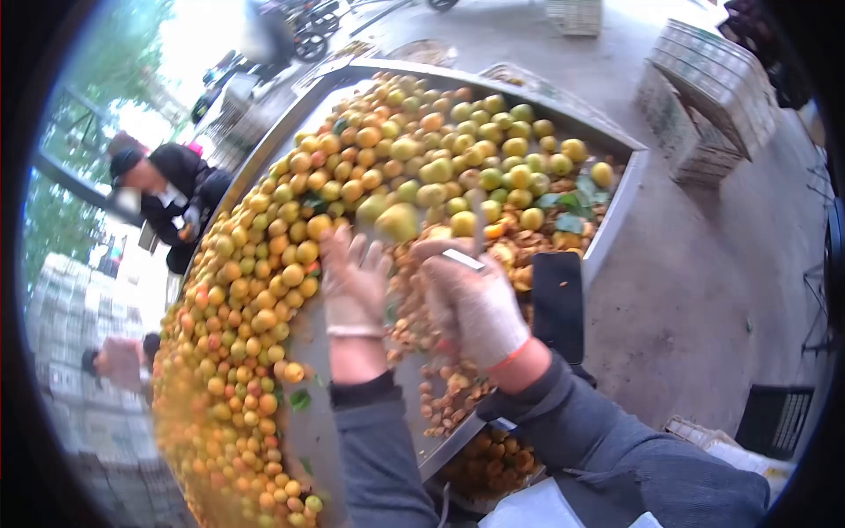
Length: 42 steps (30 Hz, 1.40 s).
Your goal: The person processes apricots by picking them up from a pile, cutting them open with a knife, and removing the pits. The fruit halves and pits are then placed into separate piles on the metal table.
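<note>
My left hand [356,277], in a pale glove, reaches to the near edge of a heap of yellow-orange apricots [264,290]. Its fingers are stretched out and apart, and nothing shows in its grip. Just beyond the fingertips, a large yellow-green apricot [398,222] is blurred. My right hand [471,299], also gloved, is closed around a small knife [464,259] with a white handle. A thin blurred blade points away from me. Beneath and between the hands lie many apricot pits and cut pieces [409,330]. Most of the right fingers are hidden from view.
A metal-rimmed table [616,207] holds the fruit. On its right side lies a black phone [557,308], with green leaves [572,207] beyond. Crates [704,97] stand on the floor at right. Another person [172,198] is at the table's left side; more fruit [488,462] sits below the near edge.
</note>
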Motion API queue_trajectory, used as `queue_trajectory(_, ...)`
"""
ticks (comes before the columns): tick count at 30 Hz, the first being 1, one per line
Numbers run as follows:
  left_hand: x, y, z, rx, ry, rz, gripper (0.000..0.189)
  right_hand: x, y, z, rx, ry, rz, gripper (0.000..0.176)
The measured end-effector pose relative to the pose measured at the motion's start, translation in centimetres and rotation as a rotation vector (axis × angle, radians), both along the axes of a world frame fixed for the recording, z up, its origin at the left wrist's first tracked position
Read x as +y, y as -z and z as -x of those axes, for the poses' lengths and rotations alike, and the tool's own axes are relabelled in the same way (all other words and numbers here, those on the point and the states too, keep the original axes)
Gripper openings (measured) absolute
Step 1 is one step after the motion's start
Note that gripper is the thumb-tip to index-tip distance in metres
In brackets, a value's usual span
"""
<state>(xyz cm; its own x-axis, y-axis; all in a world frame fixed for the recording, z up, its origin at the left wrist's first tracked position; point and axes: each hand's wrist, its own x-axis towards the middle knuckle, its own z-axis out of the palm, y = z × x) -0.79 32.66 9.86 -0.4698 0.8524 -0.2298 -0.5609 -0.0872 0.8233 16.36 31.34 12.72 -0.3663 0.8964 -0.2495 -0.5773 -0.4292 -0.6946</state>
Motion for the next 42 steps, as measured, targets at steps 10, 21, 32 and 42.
queue_trajectory(10,-15.2,12.4,16.4,1.111,-0.805,0.568,0.034,-1.8,-0.1,3.2,-0.022,-0.047,-0.027,0.027)
queue_trajectory(21,-20.5,11.5,18.6,1.135,-0.386,0.812,0.042,-5.9,-0.5,5.3,-0.332,-0.416,-0.153,0.021)
queue_trajectory(32,-25.8,3.6,2.2,0.587,-0.097,0.147,0.040,-11.7,4.5,7.2,-0.686,-0.701,-1.056,0.039)
queue_trajectory(42,-28.0,5.7,-0.7,-0.132,-0.161,-0.130,0.057,-13.9,4.9,6.2,-0.498,-0.715,-0.865,0.034)
